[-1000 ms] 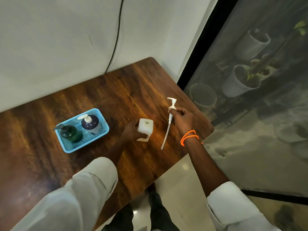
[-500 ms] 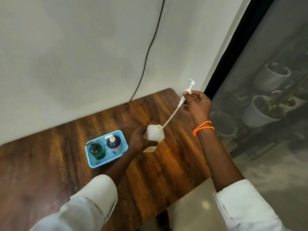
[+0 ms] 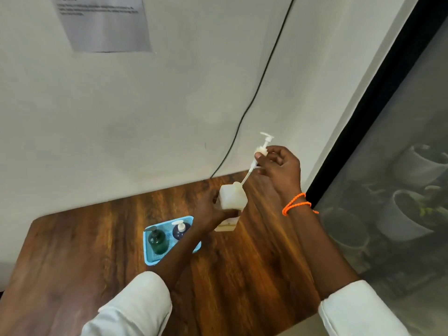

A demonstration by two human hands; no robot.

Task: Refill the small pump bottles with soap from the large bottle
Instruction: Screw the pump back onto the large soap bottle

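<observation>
Left hand [image 3: 210, 209]: wraps its fingers round the side of the large bottle [image 3: 232, 201], holding it tilted just above the surface [image 3: 254, 258].
Right hand [image 3: 281, 169]: raised above and beyond the left hand, pinching the collar of the pump [image 3: 263, 147] between thumb and fingertips; an orange band [image 3: 294, 206] circles its wrist.
Pump: white, its head above the right hand; its dip tube [image 3: 248, 174] slants down from the right hand, and its lower end meets the neck of the large bottle.
Large bottle: pale, square-shouldered, translucent, below and to the left of the right hand, with its base near the surface.
Small pump bottles: a dark green one [image 3: 157, 240] and a dark blue one with a white pump [image 3: 179, 231] stand upright side by side in the blue basket [image 3: 151, 259], just to the near left of the left hand; the left forearm crosses the basket's right edge.
Surroundings: a black cable [image 3: 257, 93] runs down the wall beyond both hands; a paper sheet [image 3: 104, 23] hangs on the wall far above the left hand.
</observation>
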